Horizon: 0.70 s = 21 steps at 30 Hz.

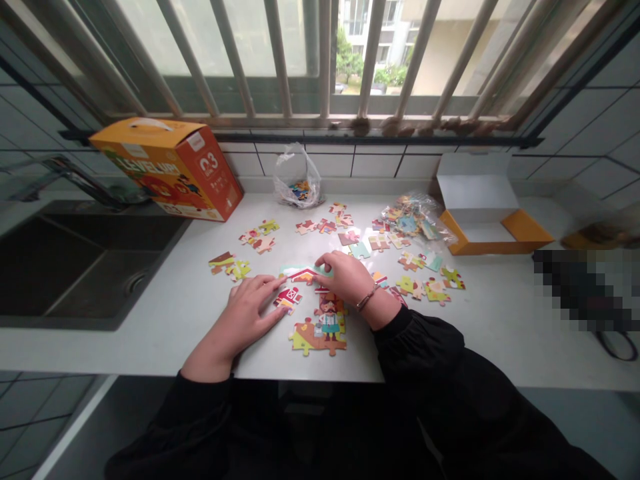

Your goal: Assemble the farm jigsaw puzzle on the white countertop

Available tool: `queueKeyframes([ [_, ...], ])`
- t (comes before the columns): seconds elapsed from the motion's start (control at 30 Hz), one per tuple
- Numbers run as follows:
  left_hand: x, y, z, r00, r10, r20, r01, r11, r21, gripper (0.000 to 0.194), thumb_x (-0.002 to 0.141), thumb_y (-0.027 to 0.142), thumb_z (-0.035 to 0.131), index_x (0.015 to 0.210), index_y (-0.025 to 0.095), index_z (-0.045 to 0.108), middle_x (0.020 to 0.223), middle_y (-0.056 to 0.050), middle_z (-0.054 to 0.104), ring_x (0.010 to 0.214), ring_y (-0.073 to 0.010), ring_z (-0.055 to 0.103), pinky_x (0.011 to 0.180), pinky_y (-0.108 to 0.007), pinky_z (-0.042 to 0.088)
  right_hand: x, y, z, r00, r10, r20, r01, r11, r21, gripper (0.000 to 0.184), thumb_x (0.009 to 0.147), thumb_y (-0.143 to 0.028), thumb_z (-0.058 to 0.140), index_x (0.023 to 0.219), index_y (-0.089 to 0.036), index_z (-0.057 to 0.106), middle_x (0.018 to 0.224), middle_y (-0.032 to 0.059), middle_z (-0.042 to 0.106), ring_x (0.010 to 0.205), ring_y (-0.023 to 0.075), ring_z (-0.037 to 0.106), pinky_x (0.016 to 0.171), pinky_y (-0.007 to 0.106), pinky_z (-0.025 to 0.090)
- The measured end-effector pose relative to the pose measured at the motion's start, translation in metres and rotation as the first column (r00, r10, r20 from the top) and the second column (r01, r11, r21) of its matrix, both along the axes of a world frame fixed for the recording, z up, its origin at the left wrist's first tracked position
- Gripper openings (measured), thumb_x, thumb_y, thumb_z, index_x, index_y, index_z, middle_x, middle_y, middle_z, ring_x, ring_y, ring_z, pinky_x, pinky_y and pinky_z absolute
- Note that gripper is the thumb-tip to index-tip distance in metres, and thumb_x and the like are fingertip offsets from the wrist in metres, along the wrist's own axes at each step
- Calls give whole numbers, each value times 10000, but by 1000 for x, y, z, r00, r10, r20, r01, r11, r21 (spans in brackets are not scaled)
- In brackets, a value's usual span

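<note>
On the white counter, a joined patch of jigsaw puzzle shows a figure in a hat on brown and green ground. Above it lies a strip of joined puzzle pieces with a red-and-yellow roof. My right hand has its curled fingers and thumb closed at that strip's right end. My left hand lies with fingers stretched out; the index fingertip meets the strip's left end, and the thumb rests at a red barn piece. My right hand partly hides the pieces beneath it.
Several loose puzzle pieces lie around the hands. Behind them stand an orange box, an open plastic bag, a clear bag of pieces and an open box. A dark sink is at left.
</note>
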State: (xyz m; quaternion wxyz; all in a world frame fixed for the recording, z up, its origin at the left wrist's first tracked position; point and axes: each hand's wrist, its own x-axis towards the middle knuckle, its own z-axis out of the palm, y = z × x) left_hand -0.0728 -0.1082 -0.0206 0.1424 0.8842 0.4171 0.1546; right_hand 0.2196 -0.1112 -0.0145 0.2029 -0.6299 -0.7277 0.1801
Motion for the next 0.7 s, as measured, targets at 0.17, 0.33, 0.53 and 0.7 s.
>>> queueKeyframes([
  [0.17, 2, -1, 1, 1000, -6, -6, 6, 1000, -9, 421, 1018, 501, 735, 1395, 324, 678, 1380, -56, 647, 1280, -312, 598, 1078, -475, 428, 0, 0, 0, 1000, -4, 1, 4, 1000, 0, 282, 978, -385, 844, 1187, -207, 778, 1068, 48, 749, 936, 193, 676, 811, 299, 453],
  [0.33, 4, 1, 1, 999, 19, 46, -17, 999, -31, 380, 989, 556, 783, 1225, 270, 699, 1297, -61, 665, 1230, -306, 614, 1052, -457, 435, 0, 0, -1, 1000, -8, -2, 8, 1000, 4, 281, 973, -384, 850, 1183, -211, 778, 1063, 46, 747, 929, 192, 671, 805, 300, 451],
  [0.53, 5, 5, 1, 996, 21, 88, -15, 997, -73, 367, 947, 541, 844, 1146, 262, 713, 1246, -61, 680, 1197, -302, 619, 1039, -452, 442, 0, 0, -1, 1000, -3, -2, 3, 1000, 8, 278, 969, -374, 853, 1179, -210, 774, 1065, 49, 747, 927, 190, 667, 802, 294, 446],
  [0.7, 5, 10, 1, 993, -8, 116, 19, 995, -96, 335, 928, 522, 870, 1089, 259, 736, 1211, -53, 678, 1149, -285, 626, 1016, -436, 466, 0, 1, 0, 1000, -4, -3, 4, 1000, 0, 275, 972, -383, 852, 1175, -212, 777, 1054, 45, 744, 922, 188, 664, 801, 294, 445],
])
